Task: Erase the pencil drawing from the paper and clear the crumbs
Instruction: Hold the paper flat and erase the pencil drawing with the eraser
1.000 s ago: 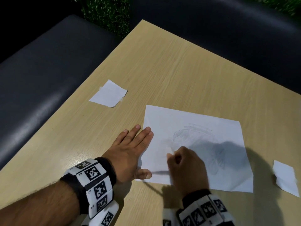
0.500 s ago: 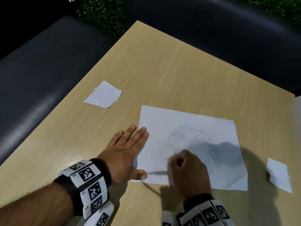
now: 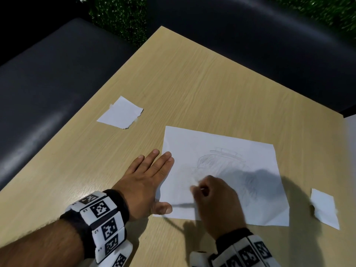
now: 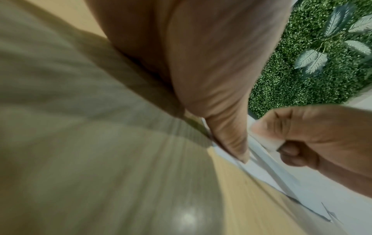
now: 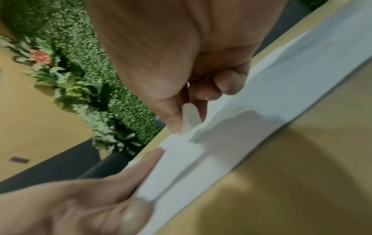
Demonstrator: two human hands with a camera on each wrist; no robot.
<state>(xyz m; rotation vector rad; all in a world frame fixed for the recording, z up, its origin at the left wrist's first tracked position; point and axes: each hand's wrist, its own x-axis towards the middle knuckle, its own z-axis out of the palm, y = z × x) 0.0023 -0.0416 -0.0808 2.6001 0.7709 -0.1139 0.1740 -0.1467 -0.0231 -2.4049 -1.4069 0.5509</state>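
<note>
A white sheet of paper (image 3: 221, 151) with a faint pencil drawing (image 3: 223, 158) lies on the wooden table (image 3: 192, 83). My left hand (image 3: 154, 170) lies flat with straight fingers on the sheet's left edge, thumb pressing its near corner. My right hand (image 3: 198, 189) is curled and pinches a small white eraser (image 5: 189, 117), its tip on the paper left of the drawing. The right hand is blurred. In the left wrist view the eraser (image 4: 267, 139) shows pale between the right hand's fingers. The lower part of the drawing is covered by the right hand's shadow.
A torn white scrap (image 3: 121, 113) lies to the far left of the sheet, and another scrap (image 3: 325, 209) near the table's right edge. Dark padded seats (image 3: 48, 74) surround the table. A green plant wall (image 4: 302, 71) stands behind.
The right hand has shifted slightly over the paper's left part, rubbing with the eraser. The left hand still holds the sheet in place. The head view has drifted a little.
</note>
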